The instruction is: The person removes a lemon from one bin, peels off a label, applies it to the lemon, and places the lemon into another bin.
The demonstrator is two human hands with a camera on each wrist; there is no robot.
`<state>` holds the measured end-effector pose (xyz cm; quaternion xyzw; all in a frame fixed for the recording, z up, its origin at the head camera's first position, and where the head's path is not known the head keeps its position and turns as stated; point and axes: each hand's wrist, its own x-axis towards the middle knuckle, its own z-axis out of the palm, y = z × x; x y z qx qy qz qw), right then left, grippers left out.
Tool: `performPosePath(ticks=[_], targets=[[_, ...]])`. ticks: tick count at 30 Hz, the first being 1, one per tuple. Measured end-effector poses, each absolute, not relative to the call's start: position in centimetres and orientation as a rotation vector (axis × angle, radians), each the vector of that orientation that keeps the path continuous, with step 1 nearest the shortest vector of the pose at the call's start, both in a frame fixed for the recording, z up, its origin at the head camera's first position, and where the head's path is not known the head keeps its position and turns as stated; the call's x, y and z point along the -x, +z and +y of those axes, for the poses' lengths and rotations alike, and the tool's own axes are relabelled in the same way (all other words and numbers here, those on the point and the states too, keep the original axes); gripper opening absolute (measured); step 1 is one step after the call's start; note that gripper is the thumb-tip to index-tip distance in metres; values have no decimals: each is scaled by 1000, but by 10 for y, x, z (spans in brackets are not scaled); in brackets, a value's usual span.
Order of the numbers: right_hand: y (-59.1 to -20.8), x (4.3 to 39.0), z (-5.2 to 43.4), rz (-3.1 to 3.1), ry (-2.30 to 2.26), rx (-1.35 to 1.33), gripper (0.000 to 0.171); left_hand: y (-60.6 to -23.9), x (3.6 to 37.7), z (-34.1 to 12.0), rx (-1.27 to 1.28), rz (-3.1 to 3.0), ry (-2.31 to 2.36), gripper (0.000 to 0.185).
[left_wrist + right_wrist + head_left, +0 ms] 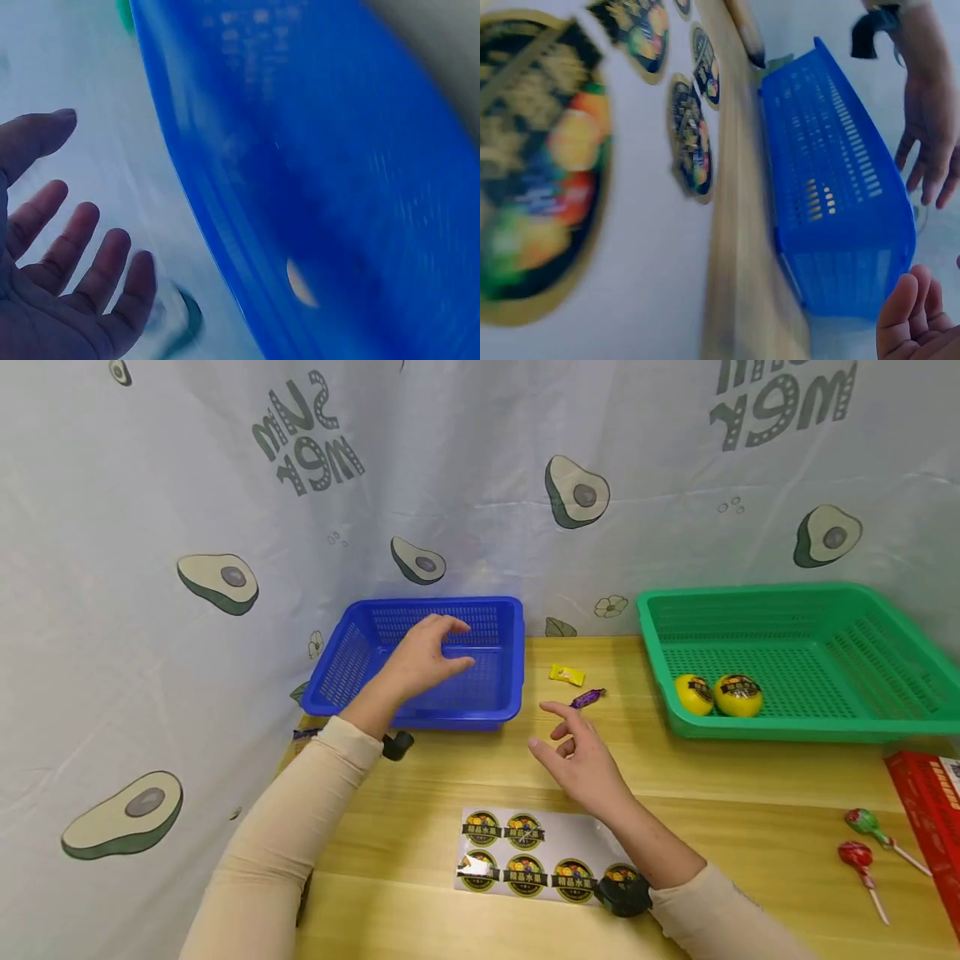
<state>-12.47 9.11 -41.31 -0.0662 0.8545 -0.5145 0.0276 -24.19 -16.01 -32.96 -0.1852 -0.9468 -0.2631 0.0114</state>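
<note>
My left hand [420, 662] is held over the blue plastic basket [512, 693], its thumb and fingers apart with nothing between them. Loosely bent fingers of the same hand [71, 285] show in the left wrist view, beside the blurred basket wall. My right hand [588, 772] hovers over the table, holding nothing. Just beyond its fingertips lies a purple-wrapped candy [588, 698], with a yellow-wrapped candy [567, 675] behind it. Partly below my right forearm is a sheet of round fruit stickers [540, 839]. I see no fruit inside the visible part of the blue basket.
At the back right, a green basket [795, 727] holds two yellow balls [738, 695] with labels. A green lollipop [864, 822] and a red lollipop [857, 855] lie near a red package [926, 810]. An avocado-print curtain [480, 460] hangs behind the table.
</note>
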Motion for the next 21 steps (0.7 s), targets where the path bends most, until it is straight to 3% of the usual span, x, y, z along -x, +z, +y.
performPosePath(ticks=[5,11,16,21], targets=[[-407,153,67,2720,-1433,279,66,-310,286,-189,445,-3041,-795,57],[-415,177,53,2626,-1378,353,71,-298,318,-207,236,-3007,-1089,56],[-424,180,52,2362,-1521,362,72,-308,327,-214,75,-2910,-1319,57],[-424,180,50,2283,-1550,314,61,-332,331,-218,-21,-2868,-1371,58]])
